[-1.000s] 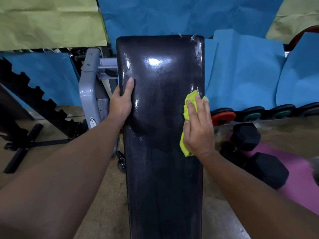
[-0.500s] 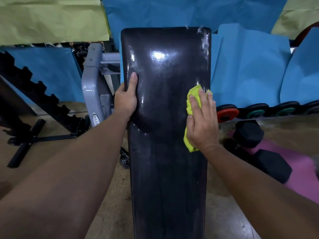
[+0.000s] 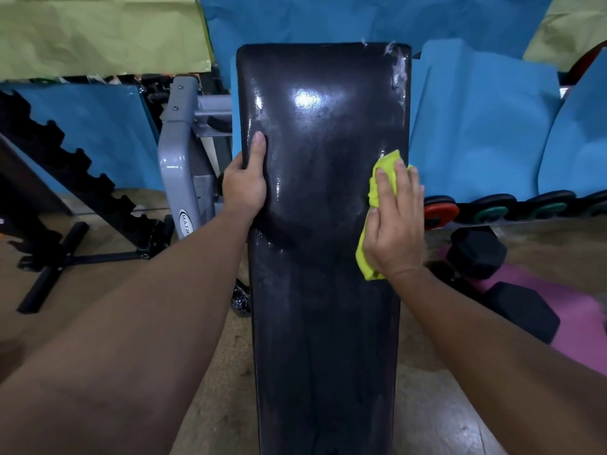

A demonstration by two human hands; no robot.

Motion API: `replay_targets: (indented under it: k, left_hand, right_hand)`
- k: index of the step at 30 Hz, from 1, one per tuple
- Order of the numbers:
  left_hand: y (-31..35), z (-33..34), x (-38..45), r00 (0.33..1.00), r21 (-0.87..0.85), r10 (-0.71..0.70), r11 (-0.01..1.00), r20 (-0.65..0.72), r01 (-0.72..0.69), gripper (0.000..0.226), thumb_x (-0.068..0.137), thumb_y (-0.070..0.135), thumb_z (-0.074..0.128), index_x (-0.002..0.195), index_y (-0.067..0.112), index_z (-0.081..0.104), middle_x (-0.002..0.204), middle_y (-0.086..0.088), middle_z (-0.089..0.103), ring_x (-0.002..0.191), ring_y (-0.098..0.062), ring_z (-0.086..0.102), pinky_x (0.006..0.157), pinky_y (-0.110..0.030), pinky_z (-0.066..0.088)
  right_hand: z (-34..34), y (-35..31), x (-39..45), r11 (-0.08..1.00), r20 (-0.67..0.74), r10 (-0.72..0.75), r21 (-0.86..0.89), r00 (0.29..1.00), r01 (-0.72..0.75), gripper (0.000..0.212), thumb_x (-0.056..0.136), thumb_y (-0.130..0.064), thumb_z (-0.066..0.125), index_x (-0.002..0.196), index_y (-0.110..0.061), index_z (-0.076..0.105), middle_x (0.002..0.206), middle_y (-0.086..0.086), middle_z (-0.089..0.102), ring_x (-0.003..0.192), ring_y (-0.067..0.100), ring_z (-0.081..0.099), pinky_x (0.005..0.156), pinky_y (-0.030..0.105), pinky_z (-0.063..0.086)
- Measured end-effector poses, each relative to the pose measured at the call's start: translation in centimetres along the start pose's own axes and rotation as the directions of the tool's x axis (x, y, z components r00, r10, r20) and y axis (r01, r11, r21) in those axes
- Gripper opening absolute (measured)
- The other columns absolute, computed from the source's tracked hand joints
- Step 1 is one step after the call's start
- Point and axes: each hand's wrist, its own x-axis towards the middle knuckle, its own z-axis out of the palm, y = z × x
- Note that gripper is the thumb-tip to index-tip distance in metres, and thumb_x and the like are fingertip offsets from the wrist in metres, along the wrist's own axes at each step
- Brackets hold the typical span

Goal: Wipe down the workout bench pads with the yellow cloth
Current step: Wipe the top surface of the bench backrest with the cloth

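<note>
**One pad, one cloth, two hands on the bench**

One long glossy black vinyl bench pad (image 3: 325,224) runs up the middle of the view. One crumpled yellow cloth (image 3: 372,231) lies on its right edge. The right hand (image 3: 395,224) presses the cloth flat against the pad, fingers straight and together, pointing up the pad. The left hand (image 3: 245,185) grips the pad's left edge, thumb lying on top, the other fingers curled round the side out of sight. Both forearms reach in from below. On the floor to the right sit two black hexagonal dumbbell heads (image 3: 478,256), the nearer on a pink mat (image 3: 578,320). A grey metal frame (image 3: 179,178) stands left.
</note>
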Motion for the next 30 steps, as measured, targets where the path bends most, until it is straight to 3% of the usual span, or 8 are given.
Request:
replay_targets:
  k: [4,7,11,14,19,23,27,30]
  left_hand:
    - [-0.3,0.0,0.2,1.0,-0.004,-0.022,1.0,0.015,0.022,0.064,0.104,0.068,0.047,0.139,0.02,0.068,0.115,0.01,0.063,0.111,-0.009,0.057,0.094,-0.016,0.038]
    - [-0.3,-0.2,0.2,0.999,-0.023,-0.04,0.999,0.023,0.04,0.067,0.101,0.072,0.049,0.137,0.02,0.07,0.117,0.008,0.067,0.116,-0.013,0.062,0.101,-0.021,0.042]
    - [-0.3,-0.2,0.2,0.999,-0.019,-0.042,0.999,0.027,0.043,0.068,0.101,0.073,0.047,0.135,0.018,0.07,0.116,0.005,0.066,0.114,-0.015,0.061,0.102,-0.024,0.042]
    - [-0.5,-0.2,0.3,0.999,-0.027,-0.038,0.999,0.032,0.039,0.067,0.101,0.073,0.047,0.133,0.02,0.071,0.111,0.009,0.068,0.112,-0.014,0.063,0.103,-0.025,0.044]
    - [-0.9,-0.2,0.4,0.999,-0.042,-0.039,0.998,0.034,0.041,0.066,0.1,0.074,0.048,0.13,0.022,0.073,0.114,0.008,0.071,0.116,-0.015,0.066,0.103,-0.025,0.047]
    - [-0.9,-0.2,0.6,0.998,-0.039,-0.048,0.998,0.038,0.049,0.061,0.1,0.074,0.048,0.122,0.023,0.073,0.111,0.007,0.071,0.117,-0.017,0.066,0.112,-0.031,0.048]
    - [-1.0,-0.2,0.6,0.998,-0.033,-0.052,0.998,0.033,0.053,0.049,0.101,0.072,0.049,0.112,0.029,0.069,0.095,0.019,0.066,0.111,-0.015,0.065,0.109,-0.029,0.048]
    - [-1.2,-0.2,0.5,0.999,-0.033,-0.047,0.998,0.028,0.047,0.057,0.1,0.075,0.048,0.118,0.027,0.073,0.099,0.018,0.068,0.113,-0.014,0.066,0.112,-0.031,0.048]
  right_hand:
    - [0.4,-2.3,1.2,0.996,0.0,-0.093,-0.004,0.996,0.093,0.059,0.096,-0.014,0.045,0.154,-0.008,0.039,0.165,0.019,0.024,0.153,0.045,0.015,0.127,0.055,0.01]
    - [0.6,-2.2,-0.6,0.981,0.022,-0.195,-0.01,0.981,0.195,0.057,0.094,-0.008,0.049,0.151,-0.008,0.045,0.163,0.018,0.03,0.153,0.043,0.018,0.126,0.057,0.014]
    - [-0.1,0.2,-1.2,0.992,0.014,-0.117,-0.044,0.993,0.117,0.057,0.094,-0.008,0.047,0.151,-0.008,0.044,0.163,0.019,0.03,0.153,0.043,0.02,0.123,0.06,0.02]
    - [0.0,-0.9,0.9,1.0,0.007,-0.008,0.003,1.0,0.008,0.058,0.095,-0.016,0.041,0.153,-0.008,0.04,0.165,0.019,0.025,0.153,0.044,0.017,0.125,0.059,0.015]
    - [1.1,-3.5,-0.5,0.984,0.014,-0.176,-0.005,0.984,0.177,0.058,0.094,-0.007,0.048,0.152,-0.007,0.043,0.163,0.019,0.029,0.153,0.044,0.017,0.126,0.058,0.014]
    - [0.5,-1.2,-2.0,0.993,0.011,-0.112,-0.023,0.994,0.113,0.058,0.094,-0.006,0.05,0.152,-0.006,0.043,0.163,0.019,0.029,0.153,0.043,0.018,0.124,0.059,0.017]
    - [0.7,-2.4,0.4,1.0,-0.016,-0.028,-0.002,0.999,0.028,0.058,0.095,-0.012,0.045,0.152,-0.005,0.041,0.164,0.02,0.026,0.153,0.045,0.016,0.125,0.058,0.014]
    - [1.5,-4.5,0.3,0.991,0.003,-0.131,0.0,0.991,0.131,0.059,0.094,-0.011,0.048,0.152,-0.007,0.042,0.164,0.018,0.027,0.153,0.044,0.015,0.126,0.058,0.012]
